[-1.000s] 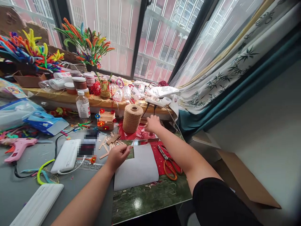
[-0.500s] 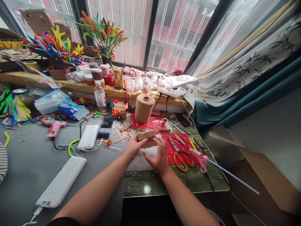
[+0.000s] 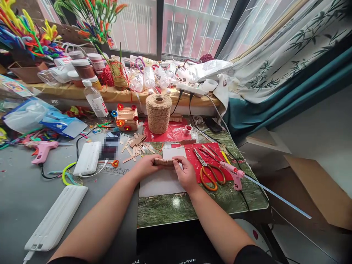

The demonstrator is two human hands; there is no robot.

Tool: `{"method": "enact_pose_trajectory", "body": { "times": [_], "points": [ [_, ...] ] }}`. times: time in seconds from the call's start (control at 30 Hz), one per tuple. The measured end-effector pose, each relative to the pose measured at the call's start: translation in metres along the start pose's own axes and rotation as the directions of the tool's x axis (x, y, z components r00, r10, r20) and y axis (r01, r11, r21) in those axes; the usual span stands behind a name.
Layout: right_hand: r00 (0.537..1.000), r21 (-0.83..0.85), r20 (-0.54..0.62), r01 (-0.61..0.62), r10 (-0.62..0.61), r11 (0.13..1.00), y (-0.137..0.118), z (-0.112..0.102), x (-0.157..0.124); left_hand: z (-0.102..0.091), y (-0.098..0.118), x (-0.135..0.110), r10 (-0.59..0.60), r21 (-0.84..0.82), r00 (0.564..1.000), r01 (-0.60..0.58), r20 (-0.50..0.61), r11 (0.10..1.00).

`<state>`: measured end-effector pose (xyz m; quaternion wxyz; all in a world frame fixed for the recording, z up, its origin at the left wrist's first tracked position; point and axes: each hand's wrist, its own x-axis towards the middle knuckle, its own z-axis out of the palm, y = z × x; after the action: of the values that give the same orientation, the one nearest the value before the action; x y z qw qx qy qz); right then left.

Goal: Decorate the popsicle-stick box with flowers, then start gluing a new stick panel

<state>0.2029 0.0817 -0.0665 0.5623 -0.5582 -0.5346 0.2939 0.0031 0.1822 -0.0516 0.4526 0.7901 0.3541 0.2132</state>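
Observation:
Between my two hands is a row of short wooden craft stick pieces (image 3: 164, 161), seen edge-on. My left hand (image 3: 147, 167) is closed around its left end. At the right end, the thumb and fingers of my right hand (image 3: 186, 172) pinch it. The row is held just above a white board (image 3: 159, 186) lying on the dark green wood-patterned mat (image 3: 170, 214). Left of the board lies a loose pile of craft sticks (image 3: 137, 143). Behind it stands a small stick-built box with fuzzy flowers (image 3: 127, 119).
A big twine spool (image 3: 158, 114) stands beyond my hands. Orange-handled scissors (image 3: 210, 174) lie on red sheeting (image 3: 192, 167), beside a pink glue gun (image 3: 233, 174) with a long glue stick. Another pink glue gun (image 3: 44, 151), a white power bank (image 3: 87, 158) and a power strip (image 3: 56, 219) are left.
The stick row has turned from showing its broad face to edge-on. My right fingers have closed onto its right end. The view has shifted right and closer.

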Motion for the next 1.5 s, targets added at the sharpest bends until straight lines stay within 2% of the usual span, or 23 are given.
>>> {"method": "enact_pose_trajectory", "body": {
  "times": [0.3,0.43,0.5,0.53,0.63,0.7,0.8,0.9,1.03,1.13,1.27,1.5],
  "points": [
    [0.997,0.069,0.072,-0.039,0.034,0.997,-0.006,0.002,0.0,-0.006,0.002,0.005,0.009,0.111,0.999,-0.013,0.036,0.994],
    [0.99,0.079,0.141,-0.021,0.01,0.997,-0.013,0.007,0.004,-0.005,0.006,0.0,0.056,0.069,0.997,-0.06,0.055,0.996],
    [0.993,0.109,0.117,-0.014,0.002,0.994,-0.013,0.01,0.005,-0.006,0.008,-0.002,0.091,-0.025,0.996,-0.091,-0.003,0.996],
    [0.997,0.155,0.077,-0.036,0.024,0.987,-0.013,0.012,0.006,-0.006,0.008,-0.003,0.096,-0.101,0.993,-0.102,-0.067,0.99],
    [0.983,0.383,-0.048,-0.148,0.179,0.912,-0.008,0.014,0.007,-0.007,0.008,-0.001,0.022,-0.402,0.969,-0.123,-0.248,0.907],
    [0.961,0.513,-0.062,-0.202,0.27,0.834,-0.005,0.014,0.009,-0.006,0.007,0.002,-0.044,-0.566,0.968,-0.106,-0.245,0.818],
    [0.942,0.641,0.001,-0.258,0.335,0.723,-0.003,0.014,0.013,-0.001,0.006,0.005,-0.068,-0.657,0.988,-0.038,-0.136,0.752],
    [0.941,0.655,0.083,-0.3,0.328,0.694,-0.003,0.016,0.014,0.004,0.006,0.005,-0.082,-0.627,0.987,-0.021,-0.136,0.778],
    [0.966,0.567,0.127,-0.257,0.226,0.782,-0.004,0.021,0.008,0.005,0.008,0.001,-0.078,-0.521,0.97,-0.055,-0.229,0.852],
    [0.981,0.51,0.09,-0.195,0.173,0.838,-0.006,0.021,0.003,0.004,0.01,-0.002,-0.056,-0.438,0.967,-0.061,-0.249,0.897],
    [0.979,0.408,0.036,-0.197,0.199,0.892,-0.009,0.016,0.002,0.006,0.016,-0.004,-0.052,-0.367,0.98,-0.022,-0.19,0.93],
    [0.97,0.411,-0.019,-0.214,0.243,0.886,-0.015,0.01,0.006,0.005,0.022,-0.004,-0.009,-0.196,0.966,-0.043,-0.257,0.98]
  ]
}}
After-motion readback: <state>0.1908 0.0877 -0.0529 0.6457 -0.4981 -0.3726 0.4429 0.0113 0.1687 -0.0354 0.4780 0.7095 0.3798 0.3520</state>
